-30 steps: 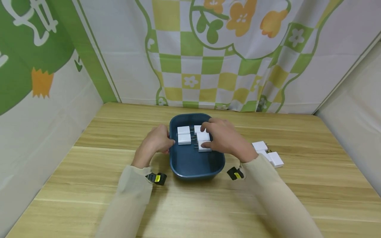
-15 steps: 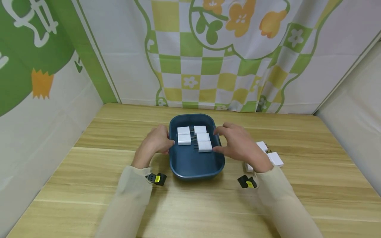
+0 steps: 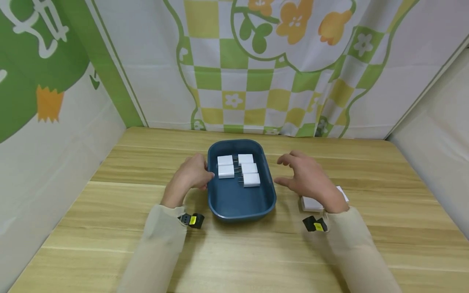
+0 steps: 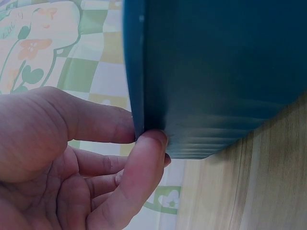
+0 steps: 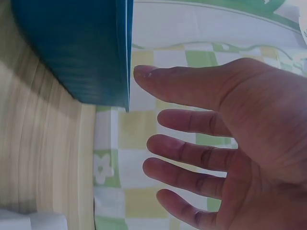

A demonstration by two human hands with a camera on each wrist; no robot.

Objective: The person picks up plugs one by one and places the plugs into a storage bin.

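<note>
A dark blue plastic bin point(image 3: 239, 203) stands on the wooden table, holding several white charger plugs point(image 3: 251, 180) in two columns, their metal prongs facing inward. My left hand point(image 3: 190, 175) pinches the bin's left rim between thumb and fingers; the left wrist view shows the rim point(image 4: 136, 86) caught there. To the right of the bin, my right hand point(image 3: 307, 177) holds nothing, its fingers spread and slightly bent. In the right wrist view the thumb tip point(image 5: 144, 76) is near the bin wall point(image 5: 76, 52). More white charger plugs point(image 3: 311, 204) lie under the right wrist, partly hidden.
The wooden table point(image 3: 234, 260) ends at the back against a green-and-yellow checked curtain point(image 3: 234, 85). White fabric walls point(image 3: 439, 122) enclose the sides.
My right hand has drawn back out of the bin to the right, leaving the charger plugs lying inside, and now overlaps the plugs on the table. The left hand keeps its place at the rim.
</note>
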